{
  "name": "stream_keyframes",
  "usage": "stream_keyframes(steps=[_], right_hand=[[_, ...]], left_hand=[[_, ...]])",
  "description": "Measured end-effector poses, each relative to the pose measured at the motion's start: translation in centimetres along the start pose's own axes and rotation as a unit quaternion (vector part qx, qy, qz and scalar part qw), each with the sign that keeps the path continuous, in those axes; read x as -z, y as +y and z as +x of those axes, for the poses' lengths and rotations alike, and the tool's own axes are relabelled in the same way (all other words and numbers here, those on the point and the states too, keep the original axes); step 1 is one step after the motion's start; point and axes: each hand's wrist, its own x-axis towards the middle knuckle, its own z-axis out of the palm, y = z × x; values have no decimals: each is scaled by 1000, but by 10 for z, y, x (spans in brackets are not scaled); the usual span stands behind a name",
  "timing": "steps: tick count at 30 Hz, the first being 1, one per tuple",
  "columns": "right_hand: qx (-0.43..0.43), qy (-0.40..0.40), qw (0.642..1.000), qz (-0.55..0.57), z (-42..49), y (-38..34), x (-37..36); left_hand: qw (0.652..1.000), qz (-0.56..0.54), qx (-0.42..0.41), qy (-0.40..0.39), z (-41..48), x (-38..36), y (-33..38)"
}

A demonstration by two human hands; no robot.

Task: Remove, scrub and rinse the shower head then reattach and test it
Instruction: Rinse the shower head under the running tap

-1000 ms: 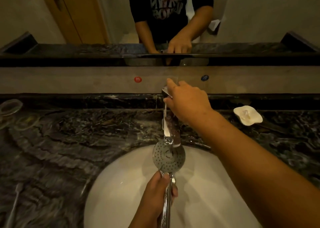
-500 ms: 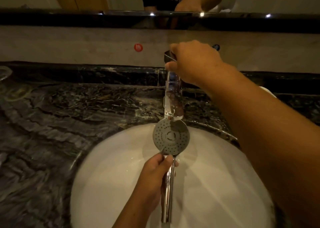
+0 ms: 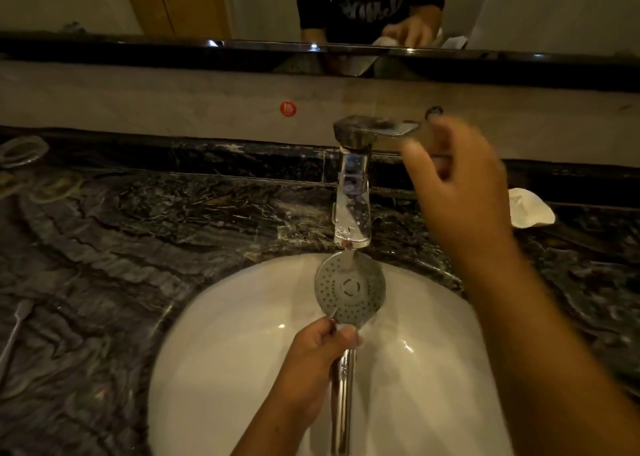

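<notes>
While water runs from the tap at the middle of the frame, I hold the shower head just under its spout, the round grey face with its rings of holes turned up toward me. My left hand is wrapped around the chrome handle right below the face, thumb on top, and the handle runs straight down to the bottom edge over the white sink. The stream lands on the upper rim of the face.

My right hand is in the air at the right of the tap, fingers loosely spread and holding nothing (it is blurred, so I cannot tell whether a fingertip touches the lever). That lever points right, toward this hand.

Around the sink lies the dark marble table. A white soap dish sits at the right edge behind my forearm, and a toothbrush lies at the far left. A red sticker marks the wall left of the tap.
</notes>
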Motion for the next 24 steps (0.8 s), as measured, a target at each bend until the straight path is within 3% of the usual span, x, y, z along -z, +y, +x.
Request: stream_keyframes(steps=[3, 6, 8, 10, 18, 24], right_hand=[[-201, 57, 966, 150, -86, 45, -33], [-282, -81, 931, 217, -140, 73, -70], [-319, -173, 874, 322, -148, 79, -80], [-323, -224, 831, 394, -143, 84, -80], [-352, -192, 792, 461, -141, 90, -85], [-357, -175, 790, 466, -140, 91, -83]], left_hand=[[1000, 1, 1, -4, 1, 0, -1], [1000, 8, -4, -13, 1, 2, 0], [1000, 19, -9, -23, 1, 3, 0], [1000, 17, -4, -23, 2, 4, 1], [1000, 13, -8, -13, 2, 4, 1], [999, -32, -17, -21, 0, 1, 3]])
